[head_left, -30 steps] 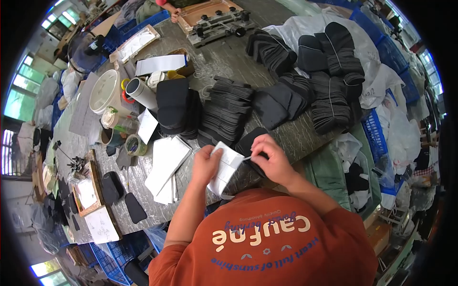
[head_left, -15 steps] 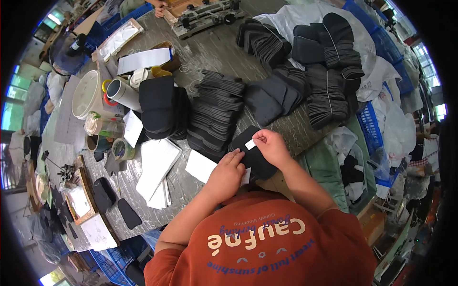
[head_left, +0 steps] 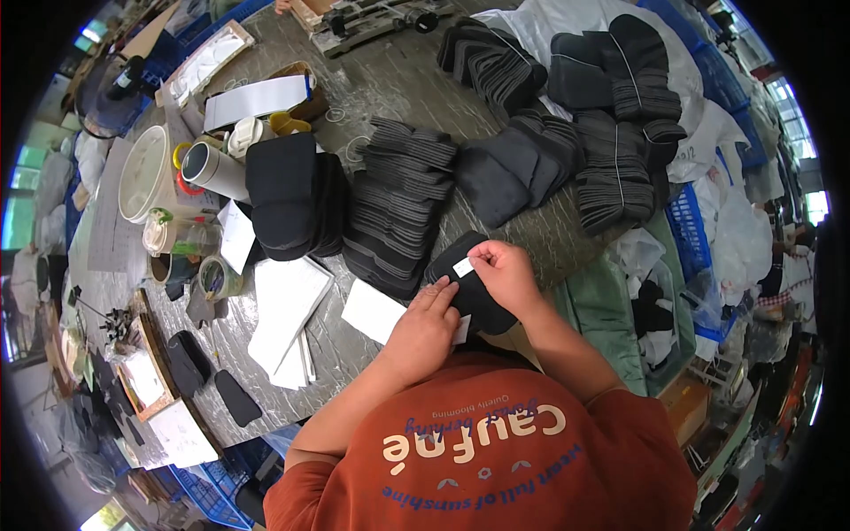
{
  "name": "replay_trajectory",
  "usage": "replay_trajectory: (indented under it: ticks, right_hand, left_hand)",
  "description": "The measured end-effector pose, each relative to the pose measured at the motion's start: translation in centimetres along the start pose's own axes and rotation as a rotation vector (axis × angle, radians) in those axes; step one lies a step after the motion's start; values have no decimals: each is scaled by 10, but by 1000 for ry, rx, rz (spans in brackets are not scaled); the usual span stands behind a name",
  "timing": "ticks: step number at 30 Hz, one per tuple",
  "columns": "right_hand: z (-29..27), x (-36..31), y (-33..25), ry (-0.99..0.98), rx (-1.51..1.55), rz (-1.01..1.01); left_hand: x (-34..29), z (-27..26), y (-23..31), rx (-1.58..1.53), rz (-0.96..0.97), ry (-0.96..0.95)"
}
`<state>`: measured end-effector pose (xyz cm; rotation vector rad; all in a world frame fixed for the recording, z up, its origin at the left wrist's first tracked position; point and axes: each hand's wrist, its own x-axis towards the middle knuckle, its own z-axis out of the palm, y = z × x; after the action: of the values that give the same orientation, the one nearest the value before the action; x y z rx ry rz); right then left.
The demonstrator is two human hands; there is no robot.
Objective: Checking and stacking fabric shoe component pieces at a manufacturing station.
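A black insole-shaped pad [head_left: 482,303] lies at the near edge of the table, close to my body. On its upper part is a small white label [head_left: 463,267], pinched at its right end by the thumb and finger of my right hand [head_left: 503,273]. My left hand [head_left: 425,326] rests on the pad's left side, its fingers stretched out flat and the tips just below the label. From beside the left palm a white slip [head_left: 462,329] sticks out; its other end is hidden. A white sheet [head_left: 372,310] lies left of that hand.
Stacked black pads [head_left: 398,203] stand beyond my hands, with tied bundles [head_left: 615,173] farther right. Loose white papers [head_left: 288,310], a white tumbler [head_left: 215,170] and a bucket [head_left: 146,173] are at left. A green bin [head_left: 602,323] adjoins the table's right edge.
The view has shifted slightly, so the table's things sit a little differently. Both hands keep nearly the same place on the pad and label. A hand at the far edge has mostly left view.
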<state>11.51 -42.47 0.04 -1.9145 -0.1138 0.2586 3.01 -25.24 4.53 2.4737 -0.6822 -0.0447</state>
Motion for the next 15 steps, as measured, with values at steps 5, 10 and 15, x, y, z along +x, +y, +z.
replay_trajectory:
  ticks: [5,10,15]
  right_hand:
    - [1,-1,-5,34,-56,-33]
    - [-2,-1,-17,68,-75,91]
    - [-5,2,-25,65,-211,114]
  left_hand:
    - [5,-2,1,26,-9,-17]
    - [5,2,2,116,-27,-55]
    - [7,-1,3,123,-48,-83]
